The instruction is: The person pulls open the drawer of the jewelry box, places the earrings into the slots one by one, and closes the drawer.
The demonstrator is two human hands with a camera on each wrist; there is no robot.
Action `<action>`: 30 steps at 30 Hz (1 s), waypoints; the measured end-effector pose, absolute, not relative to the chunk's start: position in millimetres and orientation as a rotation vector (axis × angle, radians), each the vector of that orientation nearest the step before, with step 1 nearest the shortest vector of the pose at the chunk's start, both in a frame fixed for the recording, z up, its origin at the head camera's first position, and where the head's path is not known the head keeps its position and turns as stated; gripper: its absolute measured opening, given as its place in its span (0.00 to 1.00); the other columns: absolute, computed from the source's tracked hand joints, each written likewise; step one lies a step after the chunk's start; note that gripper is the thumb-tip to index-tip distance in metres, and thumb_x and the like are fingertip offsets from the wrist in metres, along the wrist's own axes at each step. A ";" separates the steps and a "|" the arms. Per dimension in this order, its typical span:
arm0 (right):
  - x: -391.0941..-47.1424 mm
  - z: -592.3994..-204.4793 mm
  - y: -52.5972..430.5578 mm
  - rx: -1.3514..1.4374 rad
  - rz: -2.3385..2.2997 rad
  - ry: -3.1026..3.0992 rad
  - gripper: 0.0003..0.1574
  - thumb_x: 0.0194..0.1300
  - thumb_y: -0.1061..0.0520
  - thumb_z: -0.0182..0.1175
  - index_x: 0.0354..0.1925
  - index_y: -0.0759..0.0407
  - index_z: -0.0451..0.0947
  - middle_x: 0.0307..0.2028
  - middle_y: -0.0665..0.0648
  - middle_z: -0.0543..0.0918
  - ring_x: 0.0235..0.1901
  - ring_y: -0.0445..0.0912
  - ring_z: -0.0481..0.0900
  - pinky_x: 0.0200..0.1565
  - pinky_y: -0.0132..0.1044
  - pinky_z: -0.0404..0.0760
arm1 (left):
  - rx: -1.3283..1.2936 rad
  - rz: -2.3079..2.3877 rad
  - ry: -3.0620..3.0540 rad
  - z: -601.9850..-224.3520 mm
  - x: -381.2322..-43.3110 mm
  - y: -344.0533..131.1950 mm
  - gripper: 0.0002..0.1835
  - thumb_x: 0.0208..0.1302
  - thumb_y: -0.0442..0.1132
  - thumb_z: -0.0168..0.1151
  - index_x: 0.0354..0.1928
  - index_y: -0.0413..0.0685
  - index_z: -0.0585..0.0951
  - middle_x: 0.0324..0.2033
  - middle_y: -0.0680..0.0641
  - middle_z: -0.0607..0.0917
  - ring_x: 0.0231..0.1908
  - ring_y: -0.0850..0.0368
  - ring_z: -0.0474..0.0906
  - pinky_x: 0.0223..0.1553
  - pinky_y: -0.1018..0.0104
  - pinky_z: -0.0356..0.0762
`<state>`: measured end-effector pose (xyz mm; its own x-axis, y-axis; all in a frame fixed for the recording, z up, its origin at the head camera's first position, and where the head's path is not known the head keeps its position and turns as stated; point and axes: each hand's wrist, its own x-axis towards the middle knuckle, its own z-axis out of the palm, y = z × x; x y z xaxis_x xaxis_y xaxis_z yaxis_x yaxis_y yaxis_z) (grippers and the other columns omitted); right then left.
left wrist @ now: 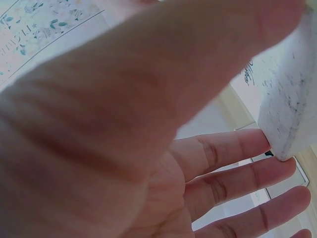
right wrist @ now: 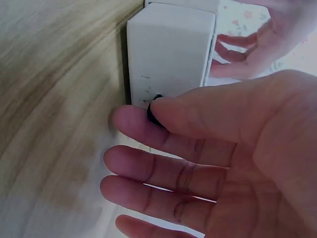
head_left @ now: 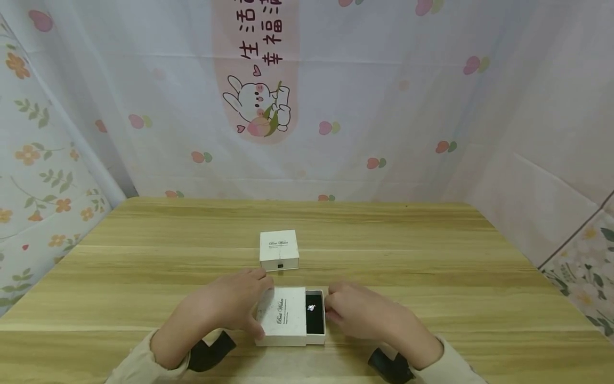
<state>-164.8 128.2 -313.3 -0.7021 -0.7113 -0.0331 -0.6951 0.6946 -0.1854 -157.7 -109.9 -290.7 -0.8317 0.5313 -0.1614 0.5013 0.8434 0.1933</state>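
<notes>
A white drawer-style jewelry box [head_left: 283, 314] lies on the table, printed "Best Wishes". Its inner drawer [head_left: 315, 338] sticks partly out to the right, showing a black lining with a small shiny piece of jewelry [head_left: 311, 308]. My left hand [head_left: 240, 301] holds the outer sleeve at its left end, thumb on the near corner and fingers on the far one. With thumb and forefinger, my right hand [head_left: 357, 309] pinches a black ribbon pull tab [right wrist: 154, 115] on the drawer's end face. The other fingers of that hand extend below it in the right wrist view.
A second white box [head_left: 279, 249], closed and with a black tab facing me, stands just behind the first on the wooden table [head_left: 408, 250]. Patterned cloth [head_left: 364, 106] hangs behind the table and along both sides.
</notes>
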 end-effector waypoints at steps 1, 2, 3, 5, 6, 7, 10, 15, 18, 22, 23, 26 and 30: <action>-164.9 -314.3 128.2 -1.170 -0.241 2.797 0.09 0.62 0.59 0.58 0.24 0.55 0.78 0.22 0.45 0.69 0.23 0.36 0.63 0.28 0.27 0.68 | 0.798 0.208 2.813 -290.7 -157.9 -109.6 0.38 0.30 0.50 0.80 0.47 0.42 0.75 0.37 0.52 0.74 0.40 0.55 0.70 0.47 0.55 0.74; -165.0 -315.2 128.1 -1.176 -0.240 2.795 0.10 0.61 0.60 0.57 0.23 0.55 0.77 0.22 0.45 0.69 0.23 0.36 0.64 0.28 0.27 0.69 | 0.798 0.206 2.812 -290.6 -158.0 -109.4 0.38 0.30 0.50 0.80 0.47 0.42 0.75 0.37 0.52 0.73 0.40 0.55 0.70 0.47 0.56 0.74; -165.3 -316.1 128.0 -1.183 -0.240 2.796 0.11 0.61 0.60 0.57 0.22 0.55 0.76 0.21 0.45 0.70 0.22 0.35 0.64 0.27 0.27 0.69 | 0.798 0.205 2.810 -290.6 -158.1 -109.1 0.38 0.30 0.50 0.80 0.47 0.42 0.75 0.37 0.52 0.73 0.40 0.55 0.70 0.47 0.56 0.74; -165.5 -317.4 127.7 -1.190 -0.242 2.798 0.12 0.60 0.61 0.56 0.20 0.54 0.74 0.20 0.44 0.70 0.21 0.35 0.64 0.26 0.28 0.69 | 0.799 0.202 2.812 -290.5 -158.0 -108.8 0.38 0.30 0.50 0.80 0.47 0.43 0.75 0.37 0.52 0.73 0.39 0.55 0.70 0.47 0.56 0.74; -165.6 -318.1 127.5 -1.196 -0.243 2.801 0.13 0.59 0.62 0.56 0.19 0.53 0.73 0.19 0.44 0.70 0.21 0.35 0.64 0.26 0.28 0.69 | 0.798 0.205 2.811 -290.4 -158.0 -108.6 0.38 0.30 0.50 0.80 0.47 0.43 0.75 0.37 0.52 0.73 0.39 0.55 0.70 0.47 0.56 0.74; -165.7 -318.6 127.3 -1.201 -0.248 2.805 0.13 0.58 0.62 0.56 0.18 0.53 0.73 0.19 0.44 0.70 0.21 0.35 0.64 0.26 0.28 0.68 | 0.800 0.209 2.811 -290.4 -158.0 -108.5 0.38 0.30 0.50 0.80 0.47 0.43 0.75 0.37 0.52 0.73 0.39 0.55 0.70 0.46 0.56 0.74; -165.7 -319.1 126.4 -1.210 -0.261 2.823 0.14 0.55 0.63 0.55 0.16 0.53 0.71 0.18 0.44 0.69 0.19 0.35 0.63 0.25 0.27 0.67 | 0.808 0.210 2.814 -290.2 -157.9 -108.6 0.38 0.30 0.49 0.80 0.46 0.42 0.75 0.37 0.52 0.73 0.39 0.55 0.70 0.46 0.56 0.74; -165.5 -318.5 124.5 -1.196 -0.271 2.834 0.13 0.55 0.62 0.55 0.16 0.53 0.71 0.17 0.43 0.67 0.18 0.34 0.61 0.22 0.26 0.65 | 0.815 0.195 2.807 -289.6 -157.5 -109.0 0.37 0.30 0.49 0.79 0.46 0.42 0.75 0.36 0.52 0.73 0.37 0.56 0.69 0.45 0.57 0.74; -165.1 -318.3 123.4 -1.196 -0.253 2.842 0.13 0.54 0.61 0.56 0.16 0.52 0.71 0.16 0.42 0.67 0.17 0.34 0.61 0.26 0.29 0.71 | 0.814 0.191 2.805 -289.3 -156.9 -109.7 0.37 0.31 0.49 0.79 0.46 0.42 0.75 0.36 0.52 0.73 0.37 0.56 0.69 0.45 0.57 0.74; -164.9 -318.5 122.5 -1.206 -0.215 2.860 0.13 0.54 0.60 0.56 0.15 0.51 0.71 0.16 0.41 0.68 0.17 0.33 0.62 0.37 0.35 0.71 | 0.822 0.179 2.806 -288.9 -156.5 -110.3 0.37 0.31 0.50 0.79 0.46 0.41 0.75 0.36 0.52 0.73 0.37 0.56 0.69 0.46 0.58 0.74; -164.9 -318.6 122.2 -1.210 -0.203 2.866 0.13 0.54 0.59 0.57 0.15 0.51 0.71 0.16 0.40 0.68 0.17 0.33 0.62 0.39 0.36 0.70 | 0.824 0.175 2.806 -288.7 -156.4 -110.4 0.37 0.31 0.50 0.79 0.46 0.41 0.75 0.36 0.52 0.73 0.37 0.56 0.69 0.46 0.58 0.74; -164.8 -318.9 121.3 -1.212 -0.196 2.878 0.13 0.53 0.59 0.57 0.15 0.51 0.72 0.16 0.40 0.69 0.17 0.33 0.62 0.36 0.34 0.66 | 0.834 0.171 2.807 -288.9 -156.6 -110.5 0.37 0.31 0.50 0.79 0.46 0.41 0.75 0.37 0.52 0.73 0.37 0.56 0.69 0.46 0.58 0.74; -164.1 -319.9 119.8 -1.222 -0.184 2.914 0.12 0.52 0.59 0.57 0.15 0.51 0.72 0.15 0.40 0.69 0.17 0.33 0.62 0.35 0.33 0.65 | 0.838 0.177 2.810 -289.1 -156.9 -110.7 0.37 0.31 0.50 0.79 0.46 0.41 0.75 0.36 0.52 0.73 0.37 0.56 0.69 0.45 0.58 0.73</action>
